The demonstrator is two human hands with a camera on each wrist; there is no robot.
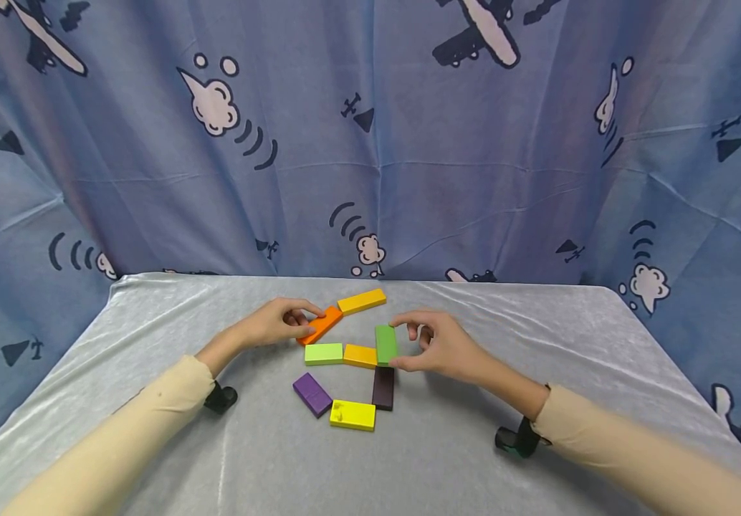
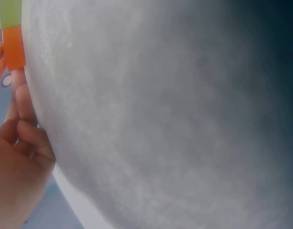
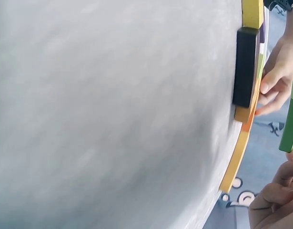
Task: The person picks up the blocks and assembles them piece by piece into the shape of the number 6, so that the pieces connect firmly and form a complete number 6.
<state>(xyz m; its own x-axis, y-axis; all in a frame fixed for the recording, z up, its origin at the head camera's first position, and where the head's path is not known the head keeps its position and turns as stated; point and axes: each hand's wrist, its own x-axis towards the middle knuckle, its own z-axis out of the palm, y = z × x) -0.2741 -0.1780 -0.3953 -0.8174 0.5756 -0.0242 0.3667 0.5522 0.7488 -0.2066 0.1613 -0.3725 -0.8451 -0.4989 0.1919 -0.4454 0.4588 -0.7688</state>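
Note:
My left hand (image 1: 280,320) pinches an orange block (image 1: 325,325) that lies on the cloth, thumb on the near side and fingers on the far side. Between the thumb and forefinger of my right hand (image 1: 444,346) is a green block (image 1: 386,345); the right wrist view shows this green block (image 3: 290,119) held up above the table. Below it in the head view lie a dark brown block (image 1: 383,389) and an amber block (image 1: 360,356). A lime block (image 1: 324,354) sits just left of the amber one, close to the orange block.
Beyond the orange block a golden-yellow block (image 1: 362,301) lies at a slant. Nearer me are a purple block (image 1: 312,395) and a bright yellow block (image 1: 352,415) with small raised marks. A pale grey cloth (image 1: 267,459) covers the table, and a blue patterned curtain (image 1: 319,179) hangs behind.

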